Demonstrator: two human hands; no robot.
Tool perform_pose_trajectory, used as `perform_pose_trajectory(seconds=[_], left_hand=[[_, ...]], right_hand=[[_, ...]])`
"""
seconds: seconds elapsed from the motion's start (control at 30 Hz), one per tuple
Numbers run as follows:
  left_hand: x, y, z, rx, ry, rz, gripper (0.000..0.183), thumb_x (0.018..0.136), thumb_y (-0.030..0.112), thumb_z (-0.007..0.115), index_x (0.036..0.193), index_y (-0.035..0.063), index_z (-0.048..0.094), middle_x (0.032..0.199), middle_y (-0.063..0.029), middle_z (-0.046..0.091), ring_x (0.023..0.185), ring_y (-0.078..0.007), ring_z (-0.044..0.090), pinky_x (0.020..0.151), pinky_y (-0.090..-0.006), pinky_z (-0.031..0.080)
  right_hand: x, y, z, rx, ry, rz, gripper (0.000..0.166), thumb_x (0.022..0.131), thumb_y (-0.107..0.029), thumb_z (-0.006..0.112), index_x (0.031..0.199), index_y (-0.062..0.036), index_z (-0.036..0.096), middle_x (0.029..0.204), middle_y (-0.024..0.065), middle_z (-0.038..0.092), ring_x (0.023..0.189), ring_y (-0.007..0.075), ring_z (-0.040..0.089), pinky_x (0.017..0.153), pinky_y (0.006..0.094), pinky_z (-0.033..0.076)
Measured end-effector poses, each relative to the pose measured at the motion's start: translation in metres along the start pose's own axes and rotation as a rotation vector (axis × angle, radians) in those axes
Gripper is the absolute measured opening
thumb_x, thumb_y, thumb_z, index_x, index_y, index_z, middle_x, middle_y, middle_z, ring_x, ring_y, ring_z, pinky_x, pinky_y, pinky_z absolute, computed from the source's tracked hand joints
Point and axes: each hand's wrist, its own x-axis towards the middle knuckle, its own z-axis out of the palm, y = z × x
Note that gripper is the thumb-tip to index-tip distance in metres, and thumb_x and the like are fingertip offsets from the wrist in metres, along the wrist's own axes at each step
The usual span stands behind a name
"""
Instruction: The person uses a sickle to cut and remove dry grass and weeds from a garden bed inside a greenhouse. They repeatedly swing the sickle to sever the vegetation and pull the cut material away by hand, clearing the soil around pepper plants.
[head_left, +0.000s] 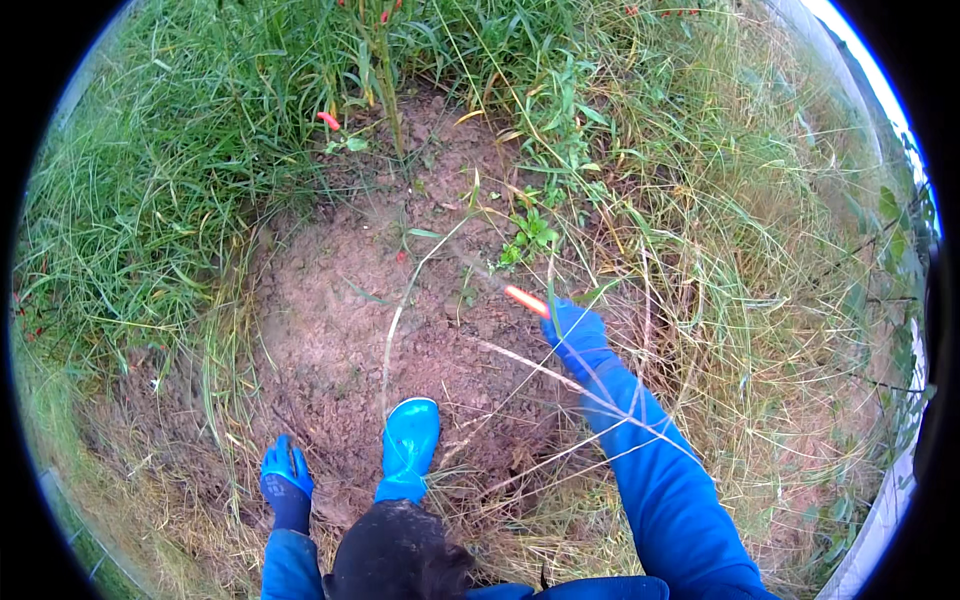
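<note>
My right hand (576, 334), in a blue glove, is closed around the orange handle (526, 301) of a tool. A thin, blurred part reaches from that handle up and left over the soil, and its kind cannot be told. Grass stalks cross in front of my right forearm. At the lower left, my left hand (286, 471), gloved in blue, has its fingers spread close to the soil and holds nothing. Between the hands a blue rubber boot (411, 439) stands on the brown soil (330, 322). Small green leaves (534, 234) grow just beyond the tool.
Tall green grass (150, 150) rings the soil on the left and far sides. An upright plant stem (390, 97) rises at the top, near a red chili pepper (328, 121). Dry, tangled grass (750, 322) covers the right. A long pale stalk (397, 315) arches over the soil.
</note>
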Motion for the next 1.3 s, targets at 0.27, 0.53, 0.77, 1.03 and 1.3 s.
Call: perform_pose_trajectory(seconds=[0.27, 0.53, 0.77, 1.03, 1.3], left_hand=[[0.138, 0.07, 0.037, -0.081, -0.032, 0.312, 0.056, 0.083, 0.023, 0.069, 0.131, 0.001, 0.05, 0.139, -0.022, 0.045, 0.127, -0.0418, 0.043, 0.105, -0.0478, 0.04], [0.292, 0.199, 0.092, 0.161, -0.246, 0.195, 0.12, 0.068, 0.062, 0.075, 0.152, 0.0003, 0.016, 0.157, -0.0203, 0.018, 0.144, -0.0416, 0.02, 0.109, -0.0473, 0.036], [0.322, 0.253, 0.137, -0.165, 0.063, 0.252, 0.084, 0.078, 0.049, 0.072, 0.139, 0.0011, 0.041, 0.143, -0.0199, 0.04, 0.131, -0.038, 0.04, 0.1, -0.0428, 0.044], [0.338, 0.219, 0.18, -1.009, 0.116, -0.02, 0.038, 0.099, 0.031, 0.051, 0.079, -0.0004, 0.06, 0.062, -0.0113, 0.053, 0.06, -0.0185, 0.046, 0.057, -0.0421, 0.04], [0.226, 0.219, 0.137, -0.695, -0.192, 0.065, 0.038, 0.094, 0.038, 0.053, 0.099, 0.0047, 0.069, 0.095, -0.0262, 0.066, 0.091, -0.0426, 0.064, 0.079, -0.0481, 0.049]], right_hand=[[-0.307, 0.231, -0.043, -0.22, 0.071, 0.874, 0.03, 0.09, -0.035, 0.061, 0.103, -0.0083, 0.054, 0.085, 0.0225, 0.064, 0.076, 0.0444, 0.061, 0.065, 0.0503, 0.047], [-0.326, 0.13, 0.021, 0.516, 0.358, 0.93, 0.024, 0.094, -0.031, 0.062, 0.089, -0.0089, 0.055, 0.064, -0.001, 0.051, 0.05, 0.0077, 0.048, 0.043, 0.0277, 0.038], [-0.288, 0.076, 0.01, 1.118, 0.44, 1.179, 0.024, 0.094, -0.031, 0.061, 0.1, -0.008, 0.058, 0.06, 0.0007, 0.052, 0.044, 0.0123, 0.05, 0.038, 0.0292, 0.044], [-0.22, 0.026, 0.022, 1.376, 0.331, 1.211, 0.031, 0.093, -0.034, 0.061, 0.104, -0.0056, 0.058, 0.061, 0.0018, 0.052, 0.045, 0.013, 0.051, 0.038, 0.0314, 0.048], [-0.22, -0.016, 0.024, 1.275, 0.219, 1.128, 0.032, 0.092, -0.033, 0.062, 0.103, -0.0031, 0.058, 0.06, 0.0039, 0.051, 0.043, 0.0158, 0.051, 0.038, 0.0316, 0.045]])
